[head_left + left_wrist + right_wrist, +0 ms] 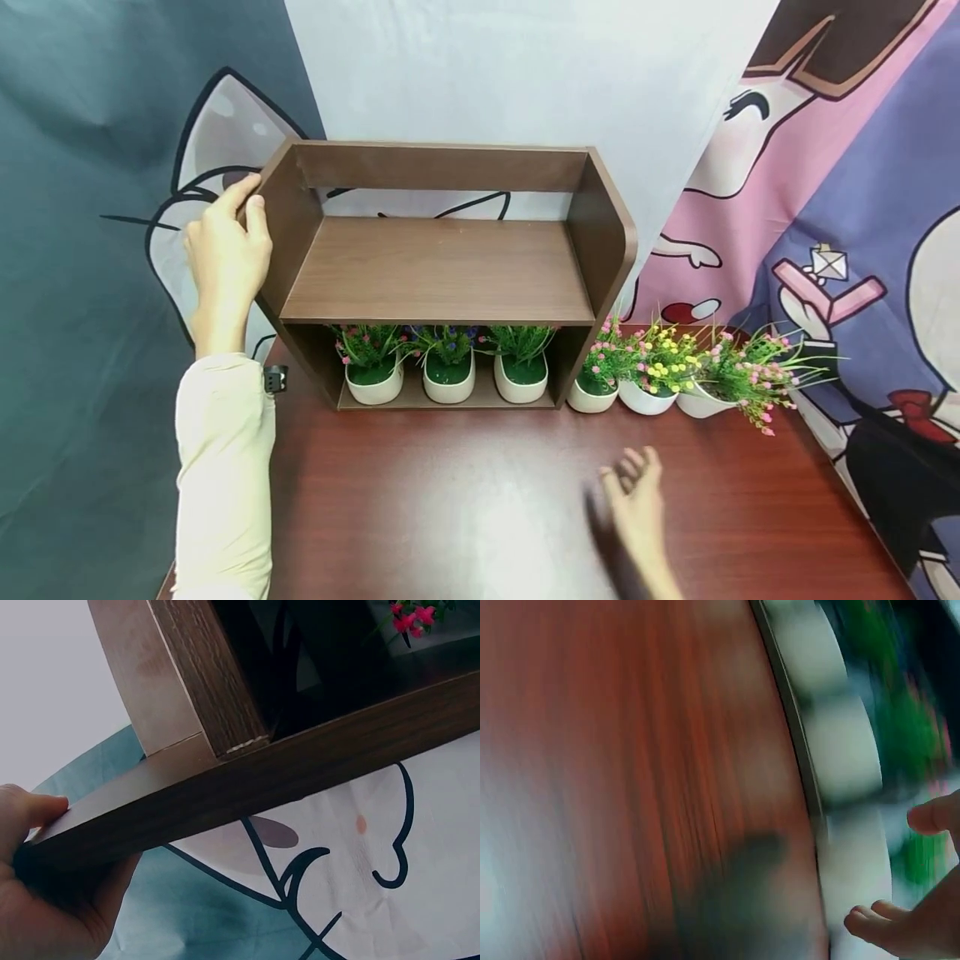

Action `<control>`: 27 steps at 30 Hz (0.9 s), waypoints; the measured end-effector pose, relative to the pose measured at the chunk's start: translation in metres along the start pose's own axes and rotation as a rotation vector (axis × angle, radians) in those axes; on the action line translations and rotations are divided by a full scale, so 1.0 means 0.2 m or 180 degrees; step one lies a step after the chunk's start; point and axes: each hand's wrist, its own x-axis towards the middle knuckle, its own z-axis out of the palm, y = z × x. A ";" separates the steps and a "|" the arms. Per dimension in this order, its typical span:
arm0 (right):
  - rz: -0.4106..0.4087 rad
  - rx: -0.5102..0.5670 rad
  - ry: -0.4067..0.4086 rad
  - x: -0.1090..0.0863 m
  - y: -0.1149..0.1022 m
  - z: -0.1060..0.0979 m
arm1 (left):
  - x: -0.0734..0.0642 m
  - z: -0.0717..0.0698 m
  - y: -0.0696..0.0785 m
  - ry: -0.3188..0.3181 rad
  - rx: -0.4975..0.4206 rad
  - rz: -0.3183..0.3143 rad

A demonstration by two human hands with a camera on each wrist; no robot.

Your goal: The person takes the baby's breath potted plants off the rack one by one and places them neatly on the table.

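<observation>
A brown two-tier wooden shelf [442,271] stands on the table. My left hand [228,246] grips the upper edge of its left side panel [172,799]; the left wrist view shows thumb and fingers on opposite faces of the board. On the lower tier sit three white-potted flower plants: one with pink blooms [375,390], one with blue-purple blooms [448,387] and one mostly green [521,383]. My right hand [637,500] is over the table in front of the plants on the right, holding nothing, fingers loosely bent. The right wrist view is blurred.
Right of the shelf, three more white-potted plants stand in a row: pink [592,396], yellow [647,398] and a leaning pink one [705,400]. Reddish-brown tabletop [405,483] lies in front. A printed cloth backdrop [750,167] hangs behind and at the sides.
</observation>
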 end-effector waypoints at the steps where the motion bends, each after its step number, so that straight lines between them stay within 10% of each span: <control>1: -0.0155 0.0043 -0.0089 -0.04 -0.03 0.07 | 0.00 -0.01 0.00 0.0008 0.0015 0.0002; 14: -0.1578 0.0063 -0.1792 -0.22 -0.50 0.85 | 0.00 0.00 -0.02 0.0032 0.0101 0.0074; 22: -0.0855 -0.0162 -0.1567 -0.12 -0.72 1.32 | 0.01 -0.01 -0.02 0.0045 0.0056 0.0069; 27: -0.0890 -0.0320 -0.1082 -0.04 -0.75 1.49 | 0.01 0.00 -0.01 0.0049 0.0057 0.0089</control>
